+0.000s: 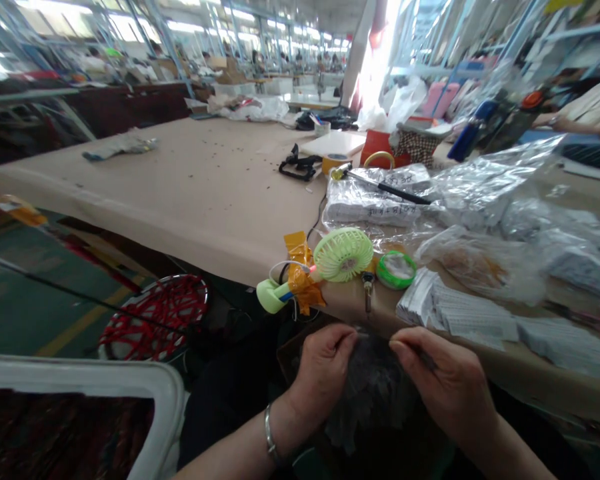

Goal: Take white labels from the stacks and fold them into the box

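Observation:
My left hand is closed in a pinch over my lap, just below the table's front edge. Opposite it, my right hand is pinched too, thumb against forefinger. A small gap separates the two. Whatever lies between the fingertips is too thin or blurred to make out. Beneath both hands sits a heap of thin, see-through greyish plastic pieces. On the table edge ahead are a light green fan fixed with orange tape, a green roll of tape and a small metal tool with a dark end.
Stacks of white printed slips lie along the table's right front. Behind them are plastic-wrapped packs with a hammer-like tool on top. A white bin stands at lower left, near a red-wrapped round stool. A co-worker's arm shows far right.

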`<move>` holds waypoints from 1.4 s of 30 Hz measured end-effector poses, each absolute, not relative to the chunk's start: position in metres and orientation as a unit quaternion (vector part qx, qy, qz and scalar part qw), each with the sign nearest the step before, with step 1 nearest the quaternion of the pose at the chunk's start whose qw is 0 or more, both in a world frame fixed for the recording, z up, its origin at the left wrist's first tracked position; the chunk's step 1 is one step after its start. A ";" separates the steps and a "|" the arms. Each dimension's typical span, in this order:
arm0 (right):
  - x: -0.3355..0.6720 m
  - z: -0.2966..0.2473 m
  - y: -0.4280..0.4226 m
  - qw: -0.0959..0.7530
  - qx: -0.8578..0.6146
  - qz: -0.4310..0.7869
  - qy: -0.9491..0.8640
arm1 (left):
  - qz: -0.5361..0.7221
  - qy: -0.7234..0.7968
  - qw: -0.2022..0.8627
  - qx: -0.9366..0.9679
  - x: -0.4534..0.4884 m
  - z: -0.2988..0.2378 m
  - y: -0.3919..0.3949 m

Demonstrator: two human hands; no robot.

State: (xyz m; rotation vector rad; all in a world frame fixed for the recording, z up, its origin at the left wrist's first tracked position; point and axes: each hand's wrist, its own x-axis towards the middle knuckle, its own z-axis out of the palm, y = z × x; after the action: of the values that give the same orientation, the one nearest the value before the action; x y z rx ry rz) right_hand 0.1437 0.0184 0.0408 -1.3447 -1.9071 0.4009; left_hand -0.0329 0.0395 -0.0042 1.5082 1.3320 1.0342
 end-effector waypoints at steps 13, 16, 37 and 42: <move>0.188 0.058 0.080 0.317 -0.537 -0.108 -0.775 | 0.374 0.559 0.429 0.603 -0.041 -0.016 0.035; 0.202 0.048 0.058 0.392 -0.541 -0.090 -0.739 | 0.362 0.558 0.448 0.597 -0.037 -0.017 0.031; 0.201 0.002 -0.001 0.389 -0.478 -0.115 -0.779 | 0.310 0.320 0.873 0.197 0.043 0.013 0.029; 0.198 -0.001 -0.026 0.383 -0.455 -0.075 -0.801 | 0.334 0.320 0.869 0.177 0.062 0.016 0.034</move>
State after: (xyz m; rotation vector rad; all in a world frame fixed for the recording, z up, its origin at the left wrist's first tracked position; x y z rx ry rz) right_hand 0.1982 -0.0264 -0.0007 -1.1591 -2.0423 -0.1918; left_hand 0.0619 0.0338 0.0158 0.3708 0.6697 0.6997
